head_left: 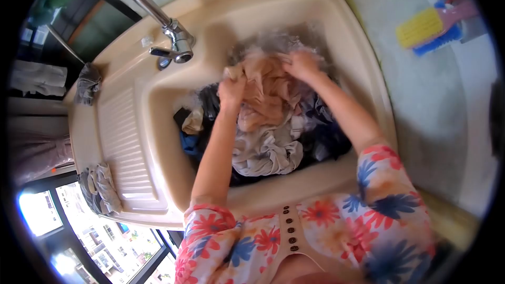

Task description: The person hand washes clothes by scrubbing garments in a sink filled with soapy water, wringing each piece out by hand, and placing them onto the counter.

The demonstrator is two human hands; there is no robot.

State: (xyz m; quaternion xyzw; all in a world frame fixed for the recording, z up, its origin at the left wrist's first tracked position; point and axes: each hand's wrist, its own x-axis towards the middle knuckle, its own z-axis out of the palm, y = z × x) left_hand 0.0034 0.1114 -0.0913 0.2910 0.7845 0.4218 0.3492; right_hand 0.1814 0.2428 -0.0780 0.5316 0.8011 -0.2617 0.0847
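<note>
Both my hands are down in the beige sink basin (163,142), on a wet peach-coloured garment (265,92). My left hand (231,89) is closed on the cloth's left side. At its upper right, my right hand (302,66) grips the same garment, the fingers partly blurred. Splashing water (279,39) shows behind it. A light grey garment (268,152) lies bunched just below the peach one. Dark clothes (329,137) surround them, and a small beige cloth (193,121) sits at the basin's left side.
A chrome faucet (176,37) stands at the basin's upper left. The ribbed drainboard (126,142) extends to the left, with grey cloths (100,189) (88,84) over its edge. Yellow and blue brushes (421,27) hang on the right wall. A window (105,236) is at lower left.
</note>
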